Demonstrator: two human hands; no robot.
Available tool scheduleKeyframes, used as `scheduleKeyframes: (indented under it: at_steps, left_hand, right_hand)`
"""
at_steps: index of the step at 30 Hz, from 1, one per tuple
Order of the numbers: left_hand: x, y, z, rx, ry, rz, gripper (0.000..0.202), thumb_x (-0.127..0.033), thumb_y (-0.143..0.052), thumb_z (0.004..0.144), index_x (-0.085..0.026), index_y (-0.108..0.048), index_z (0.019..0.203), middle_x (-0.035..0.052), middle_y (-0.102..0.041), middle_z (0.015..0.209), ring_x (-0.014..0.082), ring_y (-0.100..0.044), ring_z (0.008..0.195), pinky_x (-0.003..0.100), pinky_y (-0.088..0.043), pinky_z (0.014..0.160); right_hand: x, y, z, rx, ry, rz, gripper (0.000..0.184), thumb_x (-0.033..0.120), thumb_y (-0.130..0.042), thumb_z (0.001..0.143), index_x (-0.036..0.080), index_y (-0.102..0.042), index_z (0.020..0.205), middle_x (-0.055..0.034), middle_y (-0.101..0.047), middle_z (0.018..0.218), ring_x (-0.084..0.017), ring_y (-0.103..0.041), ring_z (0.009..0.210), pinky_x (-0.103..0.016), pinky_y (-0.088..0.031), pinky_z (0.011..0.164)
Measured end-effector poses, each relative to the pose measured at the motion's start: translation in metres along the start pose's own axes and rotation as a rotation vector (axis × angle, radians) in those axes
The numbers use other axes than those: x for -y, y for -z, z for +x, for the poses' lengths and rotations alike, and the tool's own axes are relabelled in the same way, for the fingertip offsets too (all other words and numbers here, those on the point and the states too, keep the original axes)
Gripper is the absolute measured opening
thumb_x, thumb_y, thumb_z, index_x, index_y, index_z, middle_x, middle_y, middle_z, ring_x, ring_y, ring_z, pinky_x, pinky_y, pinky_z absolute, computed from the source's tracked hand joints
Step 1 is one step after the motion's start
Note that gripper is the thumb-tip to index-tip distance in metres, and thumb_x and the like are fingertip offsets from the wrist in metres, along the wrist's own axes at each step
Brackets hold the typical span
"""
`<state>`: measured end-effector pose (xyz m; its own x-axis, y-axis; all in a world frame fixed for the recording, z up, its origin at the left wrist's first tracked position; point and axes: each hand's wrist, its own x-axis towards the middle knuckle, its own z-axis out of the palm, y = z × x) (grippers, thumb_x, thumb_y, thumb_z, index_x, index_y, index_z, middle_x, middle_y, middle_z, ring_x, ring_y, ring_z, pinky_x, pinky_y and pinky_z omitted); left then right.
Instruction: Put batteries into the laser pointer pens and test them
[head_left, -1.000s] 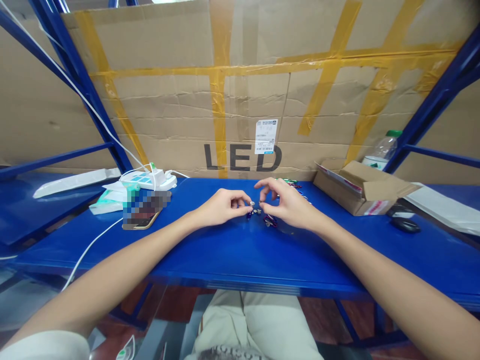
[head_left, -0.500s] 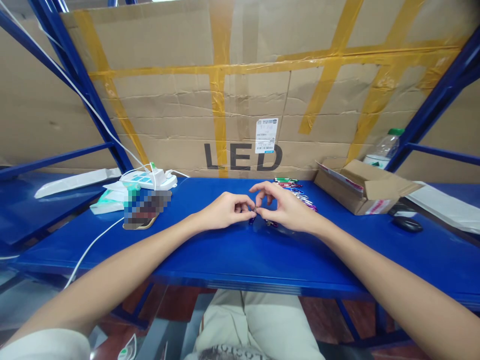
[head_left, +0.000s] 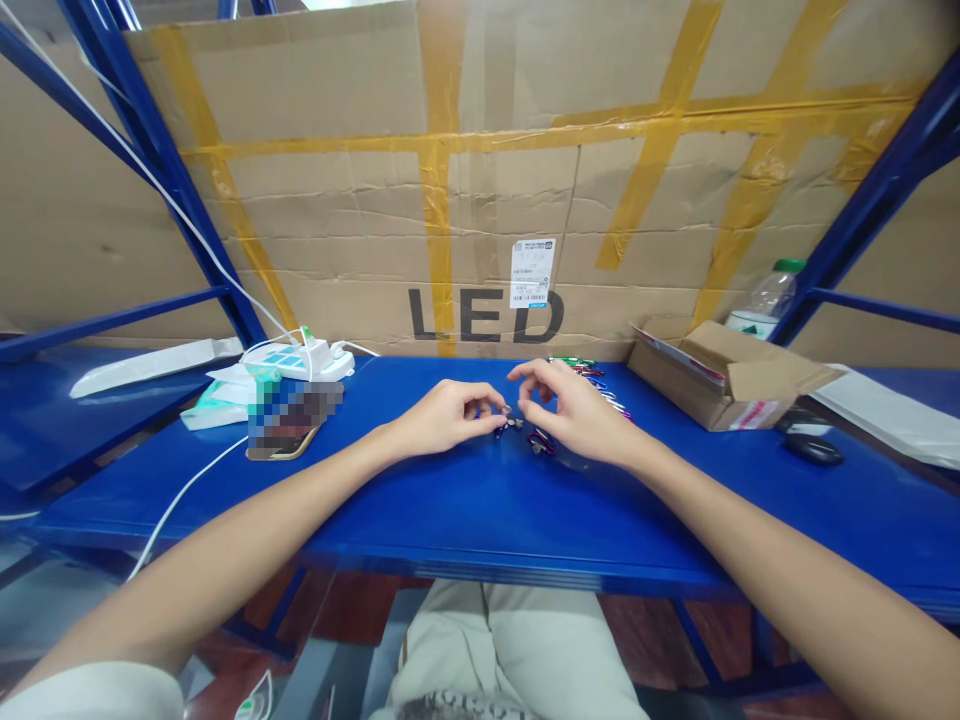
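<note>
At centre frame, on the blue shelf surface [head_left: 465, 500], both hands meet. The left hand [head_left: 450, 415] pinches a small metal piece [head_left: 506, 410] at its fingertips, just above the surface. The right hand [head_left: 574, 412] is curled narrow just beside that piece; whether it grips it cannot be told. More small coloured clips [head_left: 538, 440] lie under the right hand, and a row of clips [head_left: 589, 370] lies behind it. At left stand a white power strip [head_left: 300, 357] and a phone [head_left: 289, 430]. At right are an open cardboard box [head_left: 720, 385], a plastic bottle [head_left: 765, 298] and a dark mouse [head_left: 811, 450]. A taped cardboard sheet [head_left: 337, 200] marked LED closes the back, between blue rack posts [head_left: 161, 160].
</note>
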<state>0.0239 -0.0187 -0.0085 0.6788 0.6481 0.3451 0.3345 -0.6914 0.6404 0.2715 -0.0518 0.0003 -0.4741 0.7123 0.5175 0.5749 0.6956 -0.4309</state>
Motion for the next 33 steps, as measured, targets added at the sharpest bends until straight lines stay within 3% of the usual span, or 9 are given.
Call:
scheduleKeyframes:
  at_steps: [4,8,16,23,33]
  left_hand:
    - [-0.001,0.004,0.000,-0.092,-0.059,0.115,0.020,-0.035,-0.066,0.099,-0.018,-0.073,0.108,0.0012,-0.071,0.091,0.0126,-0.055,0.069,0.026,-0.046,0.068]
    - [-0.001,0.006,0.000,-0.165,-0.091,0.194,0.017,-0.033,-0.066,0.098,-0.019,-0.070,0.105,0.0042,-0.072,0.103,0.0145,-0.061,0.078,0.028,-0.048,0.074]
    - [0.000,0.007,0.000,-0.188,0.007,0.170,0.017,-0.034,-0.064,0.098,-0.020,-0.067,0.106,-0.0013,-0.074,0.084,0.0132,-0.063,0.067,0.026,-0.046,0.067]
    - [0.000,0.007,0.001,-0.181,0.004,0.162,0.018,-0.036,-0.065,0.098,-0.020,-0.068,0.106,0.0001,-0.076,0.084,0.0138,-0.063,0.067,0.027,-0.045,0.065]
    - [0.002,0.007,0.000,-0.176,-0.005,0.156,0.020,-0.036,-0.065,0.098,-0.020,-0.069,0.108,0.0008,-0.077,0.088,0.0143,-0.064,0.069,0.027,-0.047,0.068]
  right_hand:
    - [-0.004,0.002,0.001,0.038,-0.011,-0.128,0.024,0.020,-0.055,0.096,0.022,-0.063,0.119,-0.0056,-0.074,0.098,-0.025,-0.064,0.093,-0.035,-0.045,0.083]
    - [0.000,0.005,0.000,0.226,-0.048,-0.204,0.015,0.016,-0.058,0.093,0.022,-0.064,0.106,-0.0028,-0.074,0.088,-0.022,-0.064,0.083,-0.030,-0.039,0.072]
    - [0.009,0.008,-0.003,0.470,-0.070,-0.237,0.010,0.014,-0.064,0.088,0.023,-0.060,0.089,-0.0019,-0.072,0.081,-0.018,-0.059,0.067,-0.030,-0.033,0.063]
    - [0.007,0.002,-0.004,0.490,-0.014,-0.117,0.012,0.013,-0.062,0.086,0.024,-0.059,0.091,-0.0016,-0.073,0.087,-0.020,-0.063,0.076,-0.030,-0.039,0.068]
    - [0.009,-0.001,-0.006,0.515,-0.026,-0.029,0.012,0.012,-0.062,0.087,0.023,-0.061,0.092,-0.0008,-0.075,0.087,-0.018,-0.064,0.073,-0.029,-0.042,0.068]
